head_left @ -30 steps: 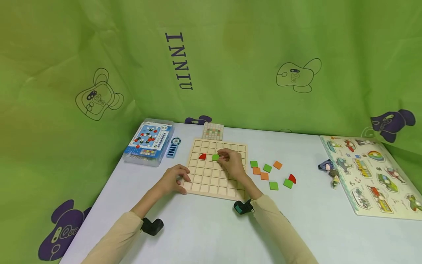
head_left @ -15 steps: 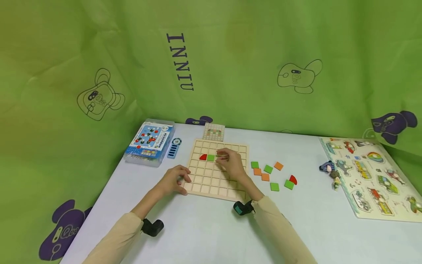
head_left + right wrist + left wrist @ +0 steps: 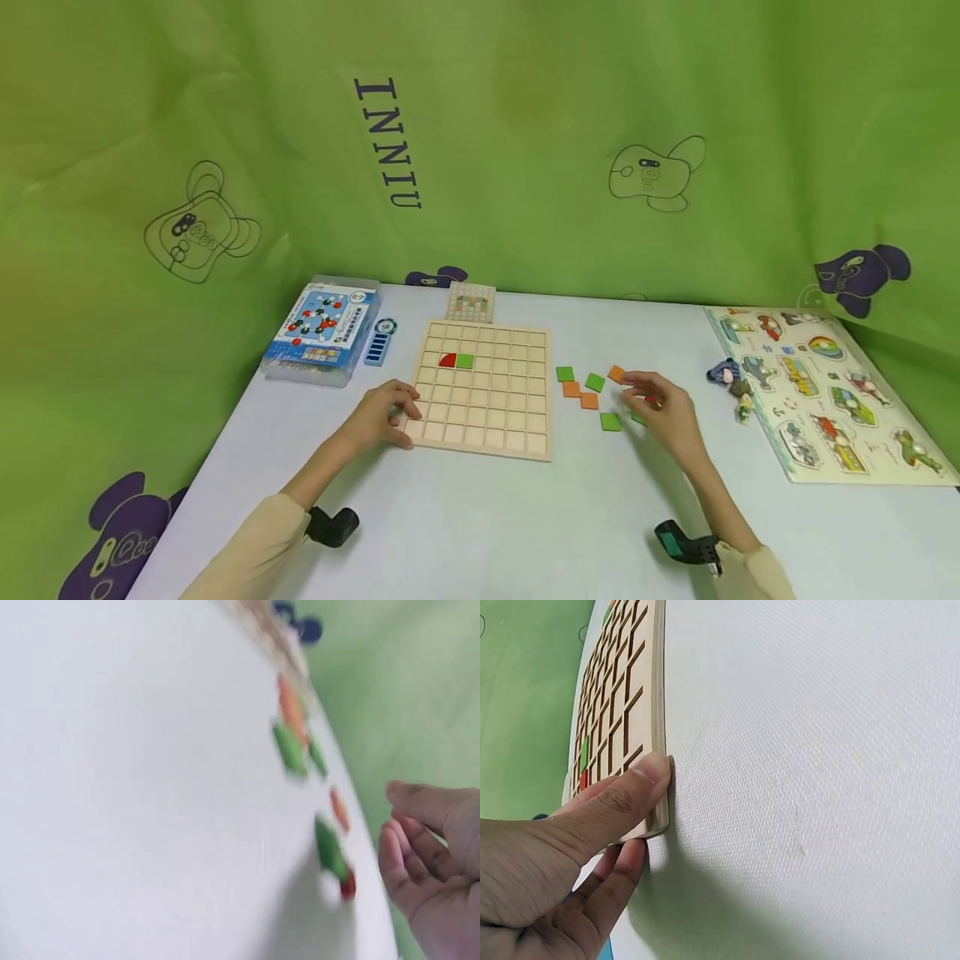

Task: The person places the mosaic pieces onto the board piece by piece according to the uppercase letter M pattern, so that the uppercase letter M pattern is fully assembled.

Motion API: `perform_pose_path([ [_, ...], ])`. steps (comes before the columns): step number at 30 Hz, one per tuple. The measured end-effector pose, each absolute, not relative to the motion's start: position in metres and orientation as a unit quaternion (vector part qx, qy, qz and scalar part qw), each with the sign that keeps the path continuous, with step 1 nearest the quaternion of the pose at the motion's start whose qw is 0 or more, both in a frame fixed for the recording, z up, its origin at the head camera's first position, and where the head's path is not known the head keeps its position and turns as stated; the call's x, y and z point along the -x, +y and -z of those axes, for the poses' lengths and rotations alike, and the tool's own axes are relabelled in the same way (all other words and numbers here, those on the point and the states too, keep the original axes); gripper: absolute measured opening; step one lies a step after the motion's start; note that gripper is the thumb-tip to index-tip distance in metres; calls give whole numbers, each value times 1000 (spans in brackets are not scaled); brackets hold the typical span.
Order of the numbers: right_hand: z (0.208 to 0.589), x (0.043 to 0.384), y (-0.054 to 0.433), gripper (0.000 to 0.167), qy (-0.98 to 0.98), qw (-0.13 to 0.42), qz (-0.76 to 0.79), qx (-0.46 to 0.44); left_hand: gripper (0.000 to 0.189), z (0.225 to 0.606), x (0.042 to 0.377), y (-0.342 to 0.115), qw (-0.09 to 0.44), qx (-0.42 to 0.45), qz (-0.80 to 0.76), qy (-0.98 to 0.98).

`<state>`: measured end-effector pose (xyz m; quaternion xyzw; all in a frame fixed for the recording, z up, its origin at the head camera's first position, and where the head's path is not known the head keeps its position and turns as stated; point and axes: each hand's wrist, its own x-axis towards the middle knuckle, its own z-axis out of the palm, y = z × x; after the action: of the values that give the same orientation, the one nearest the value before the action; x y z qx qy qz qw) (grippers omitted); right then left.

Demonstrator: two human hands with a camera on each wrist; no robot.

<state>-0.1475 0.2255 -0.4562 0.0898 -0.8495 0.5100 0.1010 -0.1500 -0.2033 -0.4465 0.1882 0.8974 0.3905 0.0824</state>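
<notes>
A wooden grid board [image 3: 483, 450] lies on the white table. On it, a red quarter-circle piece [image 3: 447, 360] and a green square tile [image 3: 465, 361] sit side by side in neighbouring cells. My left hand [image 3: 377, 415] holds the board's near left corner, thumb [image 3: 649, 776] on the front edge and fingers round the side. Over the loose pieces at the right hovers my right hand [image 3: 666, 412], fingers loosely bent with nothing between them. Below it are an orange tile [image 3: 616, 374], a green tile [image 3: 611, 422] and a partly hidden red piece [image 3: 651, 401].
Behind the board lies a small pattern card [image 3: 471, 302]. A boxed molecule set [image 3: 318, 333] and a blue strip-like item [image 3: 377, 348] are at the left. More green and orange tiles [image 3: 589, 401] lie right of the board. Farther right are small figurines [image 3: 741, 390] and a picture puzzle board [image 3: 832, 400].
The green tile has slid left against the red piece, and my right hand has let go of it. That hand has moved right, over the loose pieces. My left hand stays at the corner.
</notes>
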Motion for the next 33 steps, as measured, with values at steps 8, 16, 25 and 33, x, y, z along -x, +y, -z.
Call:
perform_pose_path([
  [8,466,185,250,35,-903,63,-418,-82,32,446,148,-207,87,-184,-391,898],
  [16,460,202,267,37,-864,-33,-501,-40,32,450,151,-205,86,-201,-397,891],
  [25,459,200,229,43,-835,-17,-548,36,32,446,150,-203,91,-191,-398,893],
  [33,461,205,174,36,-828,-7,-561,6,31,446,150,-203,89,-189,-397,894],
])
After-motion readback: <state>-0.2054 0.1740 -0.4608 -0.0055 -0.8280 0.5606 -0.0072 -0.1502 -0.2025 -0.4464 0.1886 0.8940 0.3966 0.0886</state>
